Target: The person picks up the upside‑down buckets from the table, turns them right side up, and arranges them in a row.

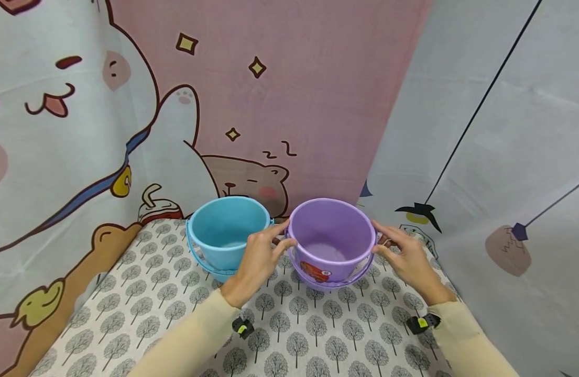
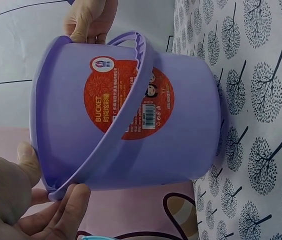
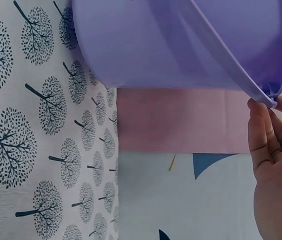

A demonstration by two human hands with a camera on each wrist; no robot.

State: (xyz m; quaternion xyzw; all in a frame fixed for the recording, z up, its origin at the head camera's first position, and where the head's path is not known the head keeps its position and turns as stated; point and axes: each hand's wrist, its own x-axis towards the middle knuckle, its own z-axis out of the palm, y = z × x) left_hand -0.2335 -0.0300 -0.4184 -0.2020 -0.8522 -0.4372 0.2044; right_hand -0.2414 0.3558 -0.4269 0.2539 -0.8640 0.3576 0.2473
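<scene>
A purple bucket (image 1: 331,230) stands upright on the tree-print tablecloth, its mouth facing up and its handle hanging down in front. Its red label reading "BUCKET" shows in the left wrist view. My left hand (image 1: 258,256) pinches the rim at the left handle joint, thumb on the rim and fingers beneath. On the opposite side my right hand (image 1: 407,256) grips the rim by the other handle joint. A light blue bucket (image 1: 225,254) stands just left of the purple one, partly hidden behind my left hand. Both buckets look empty inside.
The tablecloth (image 1: 280,322) covers the table, whose back edge meets a cartoon-print pink and white backdrop (image 1: 317,104). A grey-white curtain (image 1: 520,157) hangs at the right. Each wrist wears a black strap with a yellow mark.
</scene>
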